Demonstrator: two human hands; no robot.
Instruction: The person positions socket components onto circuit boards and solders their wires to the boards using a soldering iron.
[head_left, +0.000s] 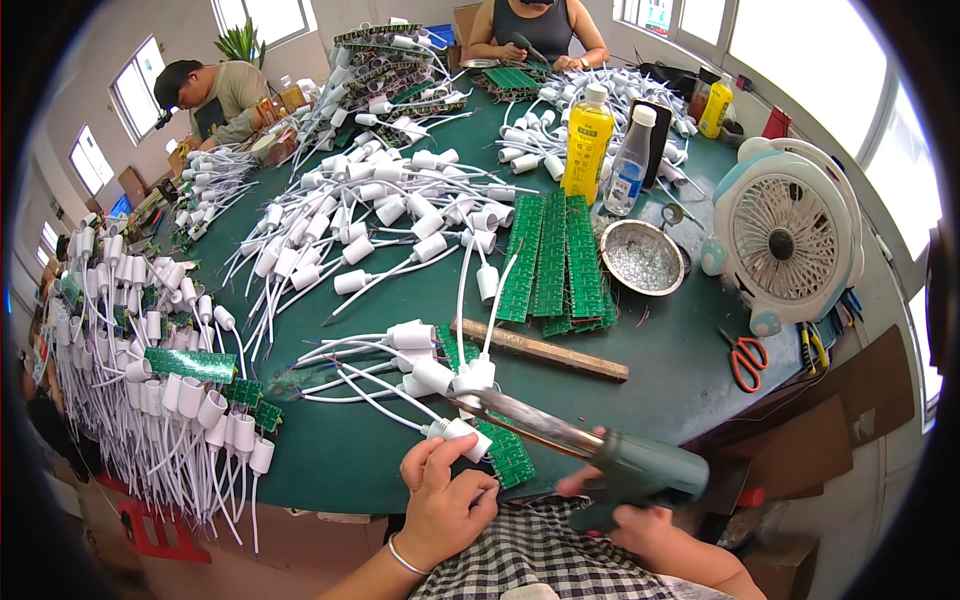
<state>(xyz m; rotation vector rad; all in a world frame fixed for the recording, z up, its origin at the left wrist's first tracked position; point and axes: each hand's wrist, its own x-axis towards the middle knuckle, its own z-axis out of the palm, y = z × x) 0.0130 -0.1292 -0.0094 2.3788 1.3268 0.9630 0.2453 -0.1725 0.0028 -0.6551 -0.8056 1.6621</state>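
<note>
My left hand (pixel 440 495) pinches a white cylindrical socket with a white cable (pixel 455 433) against a green circuit board strip (pixel 510 455) at the table's near edge. My right hand (pixel 640 525) grips a green soldering gun (pixel 640 470) by its handle. The gun's long metal barrel (pixel 520 412) points left and up, and its tip lies close to the socket I hold. Several more white sockets on cables (pixel 420 370) lie just behind on the green table (pixel 340 450).
Piles of white sockets with cables (pixel 370 200) cover the table's middle and hang at the left edge (pixel 180 400). Green board strips (pixel 555 260), a wooden stick (pixel 545 350), a metal bowl (pixel 643 258), two bottles (pixel 600 145), a small fan (pixel 785 235) and orange scissors (pixel 745 358) lie right. Two other people sit at the far side.
</note>
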